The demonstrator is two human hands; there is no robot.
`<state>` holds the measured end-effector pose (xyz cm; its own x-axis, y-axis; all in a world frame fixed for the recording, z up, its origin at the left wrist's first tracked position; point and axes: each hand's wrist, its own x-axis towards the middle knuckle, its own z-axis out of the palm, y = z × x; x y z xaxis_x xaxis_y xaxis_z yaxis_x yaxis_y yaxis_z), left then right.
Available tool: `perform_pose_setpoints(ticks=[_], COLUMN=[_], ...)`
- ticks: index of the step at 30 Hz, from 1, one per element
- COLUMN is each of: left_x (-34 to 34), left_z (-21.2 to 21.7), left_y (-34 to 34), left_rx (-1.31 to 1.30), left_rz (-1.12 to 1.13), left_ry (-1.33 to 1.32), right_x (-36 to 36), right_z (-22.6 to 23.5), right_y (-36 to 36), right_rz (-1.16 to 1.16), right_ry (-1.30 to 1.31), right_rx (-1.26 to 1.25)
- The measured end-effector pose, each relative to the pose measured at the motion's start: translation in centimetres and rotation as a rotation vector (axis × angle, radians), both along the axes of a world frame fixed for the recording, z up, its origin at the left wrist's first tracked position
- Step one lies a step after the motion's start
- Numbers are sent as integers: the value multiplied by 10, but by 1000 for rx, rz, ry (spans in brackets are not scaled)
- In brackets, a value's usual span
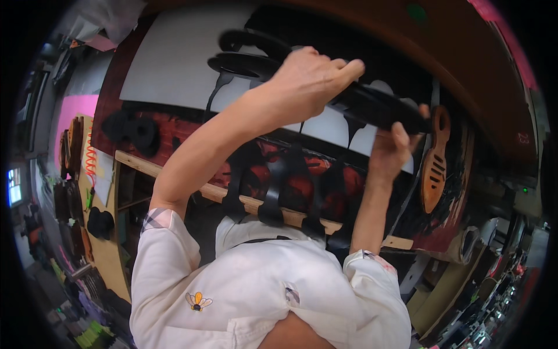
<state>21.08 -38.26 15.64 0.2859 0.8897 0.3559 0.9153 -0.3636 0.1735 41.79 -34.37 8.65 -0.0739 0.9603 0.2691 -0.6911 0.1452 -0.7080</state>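
Black piece (379, 106) spans left hand (311, 75) and right hand (394, 148).

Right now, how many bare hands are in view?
2: the left hand at upper centre, by a long black piece; the right hand lower, at that piece's right end. None visible elsewhere; the blurred edges could hide more.
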Motion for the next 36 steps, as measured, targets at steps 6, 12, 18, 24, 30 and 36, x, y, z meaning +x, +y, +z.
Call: perform_pose_setpoints(ticks=[6, 12, 18, 24, 30, 36], left_x=[6, 10, 16, 17, 12, -16], left_z=[-68, -87, -95, -90, -78, -32], left_y=[11, 6, -5, -7, -6, -6], left_rx=[-202, 9, 177, 91, -110, 312], left_rz=[-90, -108, -65, -42, 103, 363], left_ry=[-321, -303, -223, -277, -293, -992], right_x=[11, -18, -1, -13, -18, -47], right_z=[-60, -57, -57, -68, -63, -51], right_y=[8, 1, -6, 6, 18, 16], right_rz=[-46, -64, -60, 56, 173, 446], right_ry=[222, 78, 176, 66, 159, -264], right_rx=[-616, -588, -421, -464, -549, -46])
